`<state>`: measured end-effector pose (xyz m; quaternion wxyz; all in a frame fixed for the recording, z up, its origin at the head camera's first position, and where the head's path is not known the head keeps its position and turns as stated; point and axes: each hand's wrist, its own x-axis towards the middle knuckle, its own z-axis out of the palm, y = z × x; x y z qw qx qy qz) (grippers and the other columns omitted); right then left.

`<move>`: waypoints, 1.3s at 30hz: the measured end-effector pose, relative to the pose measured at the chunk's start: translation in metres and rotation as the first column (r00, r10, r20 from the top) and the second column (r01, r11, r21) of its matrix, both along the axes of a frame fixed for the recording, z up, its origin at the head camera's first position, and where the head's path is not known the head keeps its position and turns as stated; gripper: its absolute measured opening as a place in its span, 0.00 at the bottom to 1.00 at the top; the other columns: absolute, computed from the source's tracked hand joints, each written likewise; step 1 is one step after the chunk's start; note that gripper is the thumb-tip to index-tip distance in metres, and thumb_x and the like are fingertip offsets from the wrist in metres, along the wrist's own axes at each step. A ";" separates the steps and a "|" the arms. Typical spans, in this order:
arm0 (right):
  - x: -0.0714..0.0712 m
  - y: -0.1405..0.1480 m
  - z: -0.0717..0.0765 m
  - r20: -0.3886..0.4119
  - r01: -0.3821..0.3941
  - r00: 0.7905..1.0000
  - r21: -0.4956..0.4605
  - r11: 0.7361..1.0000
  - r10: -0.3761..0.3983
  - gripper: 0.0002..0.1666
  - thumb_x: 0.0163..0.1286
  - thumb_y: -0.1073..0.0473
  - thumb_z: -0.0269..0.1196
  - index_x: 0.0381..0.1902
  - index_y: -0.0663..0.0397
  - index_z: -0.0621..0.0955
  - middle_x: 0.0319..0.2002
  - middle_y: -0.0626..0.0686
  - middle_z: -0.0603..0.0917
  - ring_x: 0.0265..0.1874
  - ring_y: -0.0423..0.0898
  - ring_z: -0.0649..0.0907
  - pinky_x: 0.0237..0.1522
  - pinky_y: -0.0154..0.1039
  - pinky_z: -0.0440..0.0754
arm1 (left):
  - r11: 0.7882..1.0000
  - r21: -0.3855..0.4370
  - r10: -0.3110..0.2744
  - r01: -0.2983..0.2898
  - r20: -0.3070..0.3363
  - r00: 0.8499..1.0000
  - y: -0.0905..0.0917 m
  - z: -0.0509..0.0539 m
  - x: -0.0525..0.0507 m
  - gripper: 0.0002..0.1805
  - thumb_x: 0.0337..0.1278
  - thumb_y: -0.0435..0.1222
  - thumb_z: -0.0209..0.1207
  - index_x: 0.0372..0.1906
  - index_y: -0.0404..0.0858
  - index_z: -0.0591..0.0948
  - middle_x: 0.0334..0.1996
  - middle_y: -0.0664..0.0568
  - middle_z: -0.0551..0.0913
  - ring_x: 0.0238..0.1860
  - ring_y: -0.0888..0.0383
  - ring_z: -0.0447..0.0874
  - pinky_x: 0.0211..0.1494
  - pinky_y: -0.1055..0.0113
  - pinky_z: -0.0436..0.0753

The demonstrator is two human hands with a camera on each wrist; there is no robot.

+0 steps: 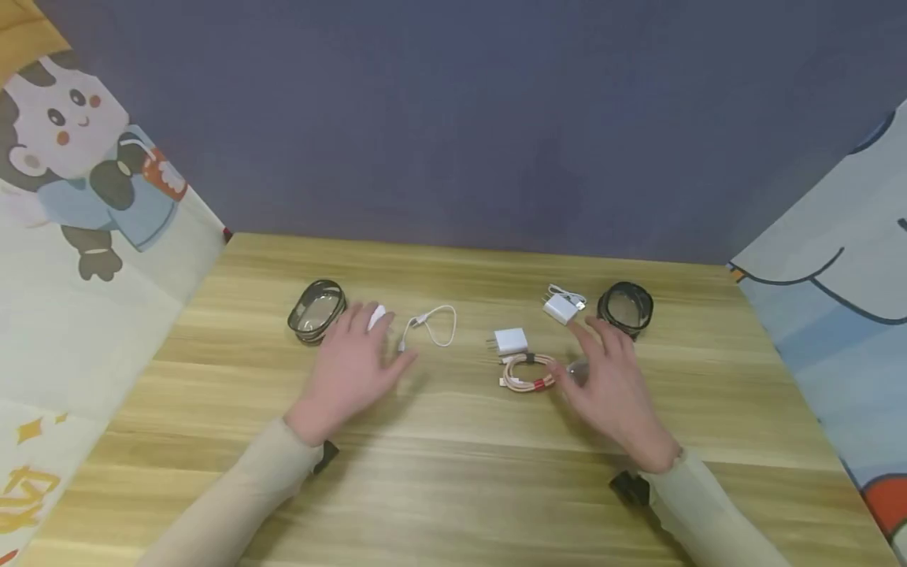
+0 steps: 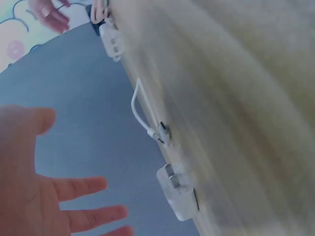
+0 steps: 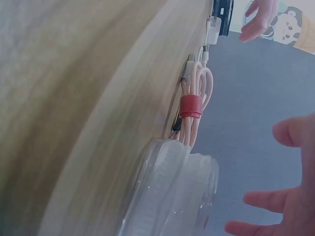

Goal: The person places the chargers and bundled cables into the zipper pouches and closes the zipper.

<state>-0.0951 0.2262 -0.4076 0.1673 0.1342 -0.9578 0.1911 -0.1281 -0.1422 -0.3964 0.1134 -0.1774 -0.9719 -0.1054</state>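
My left hand hovers with spread fingers over a white charger plug, partly hidden in the head view. In the left wrist view that plug shows its metal prongs, clear of the fingertips. Just right of it lies a short white USB cable. My right hand, fingers apart and holding nothing, is above a clear plastic item, mostly covered from the head view. Beside its thumb lies a coiled pinkish cable with a red tie; the coil also appears in the right wrist view.
A white charger plug sits behind the coil. Farther back is another white plug with a white cable. Black coiled cables lie at left and right. A dark panel rises behind the wooden table.
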 end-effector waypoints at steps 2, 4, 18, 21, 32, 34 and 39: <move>-0.001 0.000 0.000 -0.013 -0.006 1.000 -0.016 1.000 0.006 0.37 0.66 0.44 0.64 0.64 0.63 0.74 0.64 0.69 0.70 0.61 0.70 0.68 0.61 0.67 0.67 | 1.000 0.025 -0.005 0.005 -0.015 1.000 -0.003 0.002 -0.002 0.37 0.62 0.60 0.56 0.63 0.34 0.76 0.62 0.35 0.75 0.65 0.37 0.69 0.67 0.42 0.69; -0.001 0.000 0.000 -0.026 -0.012 1.000 -0.027 1.000 0.012 0.35 0.64 0.47 0.66 0.62 0.64 0.75 0.61 0.68 0.73 0.60 0.68 0.70 0.60 0.65 0.68 | 0.999 0.054 -0.002 0.004 -0.029 1.000 -0.007 0.005 -0.004 0.34 0.62 0.57 0.58 0.60 0.34 0.77 0.59 0.37 0.77 0.61 0.39 0.73 0.63 0.44 0.74; -0.008 -0.013 0.013 -0.044 -0.072 0.997 -0.089 0.993 0.068 0.27 0.65 0.55 0.66 0.59 0.62 0.78 0.59 0.63 0.77 0.59 0.62 0.75 0.61 0.61 0.72 | 0.983 0.174 0.060 -0.055 -0.025 0.998 -0.047 0.021 -0.017 0.24 0.65 0.46 0.59 0.58 0.32 0.79 0.56 0.36 0.80 0.57 0.36 0.77 0.56 0.39 0.78; -0.008 -0.016 0.016 -0.024 -0.073 0.997 -0.081 0.994 0.071 0.26 0.66 0.55 0.66 0.58 0.61 0.78 0.59 0.63 0.77 0.59 0.61 0.75 0.60 0.60 0.74 | 0.980 0.197 0.025 -0.019 -0.027 0.999 -0.058 0.020 -0.020 0.22 0.63 0.41 0.62 0.57 0.32 0.79 0.56 0.36 0.79 0.57 0.35 0.76 0.59 0.39 0.76; -0.009 -0.032 0.017 0.008 -0.112 0.993 -0.117 0.987 0.114 0.20 0.64 0.56 0.65 0.53 0.58 0.81 0.56 0.59 0.81 0.57 0.59 0.77 0.59 0.56 0.75 | 0.983 0.171 0.064 -0.071 0.046 0.997 -0.090 0.022 -0.020 0.24 0.56 0.37 0.66 0.57 0.33 0.79 0.58 0.34 0.78 0.58 0.34 0.74 0.60 0.37 0.73; -0.010 -0.036 0.019 0.012 -0.123 0.992 -0.119 0.985 0.125 0.20 0.65 0.55 0.65 0.52 0.58 0.81 0.56 0.58 0.81 0.57 0.58 0.77 0.60 0.55 0.74 | 0.983 0.163 0.077 -0.085 0.054 0.996 -0.094 0.022 -0.021 0.24 0.57 0.38 0.66 0.57 0.33 0.79 0.58 0.34 0.77 0.58 0.34 0.74 0.59 0.36 0.74; -0.019 -0.050 0.024 -0.002 -0.162 0.987 -0.113 0.980 0.163 0.19 0.66 0.56 0.65 0.52 0.60 0.81 0.54 0.57 0.81 0.55 0.56 0.78 0.59 0.52 0.76 | 0.983 0.151 0.098 -0.108 0.067 0.993 -0.103 0.025 -0.027 0.25 0.58 0.42 0.66 0.57 0.32 0.79 0.60 0.32 0.75 0.59 0.31 0.72 0.59 0.33 0.72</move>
